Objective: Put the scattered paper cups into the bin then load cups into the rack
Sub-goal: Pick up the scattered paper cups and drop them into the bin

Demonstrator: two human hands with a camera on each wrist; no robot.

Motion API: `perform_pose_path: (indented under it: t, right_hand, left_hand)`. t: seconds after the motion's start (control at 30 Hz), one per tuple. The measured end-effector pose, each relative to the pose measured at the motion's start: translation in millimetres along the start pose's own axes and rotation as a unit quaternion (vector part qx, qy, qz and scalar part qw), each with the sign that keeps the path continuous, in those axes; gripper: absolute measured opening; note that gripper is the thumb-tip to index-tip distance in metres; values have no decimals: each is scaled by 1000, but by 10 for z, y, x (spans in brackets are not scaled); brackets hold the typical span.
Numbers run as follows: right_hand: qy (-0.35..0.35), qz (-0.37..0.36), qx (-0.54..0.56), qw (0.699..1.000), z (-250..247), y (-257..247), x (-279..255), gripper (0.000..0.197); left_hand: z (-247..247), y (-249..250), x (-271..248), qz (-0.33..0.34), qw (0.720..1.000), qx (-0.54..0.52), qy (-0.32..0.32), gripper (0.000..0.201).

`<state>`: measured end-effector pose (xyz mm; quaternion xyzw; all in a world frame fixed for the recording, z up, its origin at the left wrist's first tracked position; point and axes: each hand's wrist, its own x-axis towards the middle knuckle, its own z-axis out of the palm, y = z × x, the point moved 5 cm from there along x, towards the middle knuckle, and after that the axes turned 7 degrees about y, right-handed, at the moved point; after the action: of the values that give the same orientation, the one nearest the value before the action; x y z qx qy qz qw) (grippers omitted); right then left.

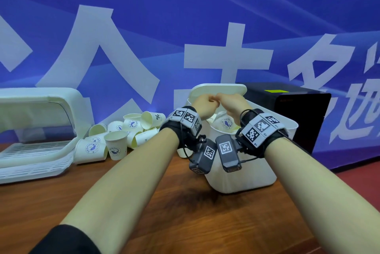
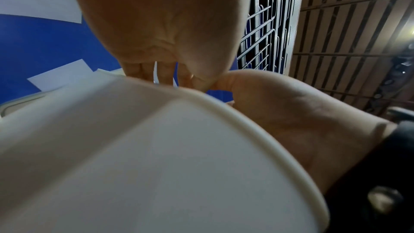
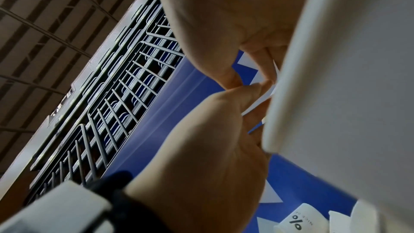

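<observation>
A white bin (image 1: 242,171) stands on the table at centre right with its lid (image 1: 218,89) raised at the back. Both hands are over the bin's opening, fingertips meeting. My left hand (image 1: 205,102) and right hand (image 1: 231,102) have curled fingers on the lid's edge. The wrist views show the left hand (image 2: 170,77) and the right hand (image 3: 251,77) pinching the lid (image 2: 156,148) (image 3: 347,95). A printed paper cup (image 1: 226,123) lies inside the bin beneath the hands. Several paper cups (image 1: 123,136) lie piled to the left of the bin.
A white rack (image 1: 35,151) with a slatted tray and a raised cover sits at the far left. A black box (image 1: 298,113) stands behind the bin on the right. A blue banner closes off the back. The wooden table (image 1: 185,212) extends toward me.
</observation>
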<state>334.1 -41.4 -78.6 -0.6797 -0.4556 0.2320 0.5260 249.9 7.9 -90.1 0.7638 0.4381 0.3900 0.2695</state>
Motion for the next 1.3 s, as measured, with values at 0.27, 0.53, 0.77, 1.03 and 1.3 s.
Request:
perform_pose_path:
  t: [0.27,0.53,0.77,1.03,1.3]
  right_hand:
    - [-17,-2,39,999,231,-92,-30,20]
    - [-69,-32,87,993,583,-245,-177,15]
    - [-91,-31,84,992,1057,-216,-260,28]
    - [-142,-9,100,985,1584,-51,-373,19]
    - [-151,21,111,982,1969,180,-414,25]
  left_hand:
    - [-258,-63,-115,-1,999,-15,46,19]
    - [-605,-274,-269,-24,991,-113,73,27]
    - [-853,-687,-389,-76,983,-121,113,26]
    - [-1106,-1175,-569,-119,978,-118,125,25]
    - [-1331,-1725,-754,-129,969,-52,204,27]
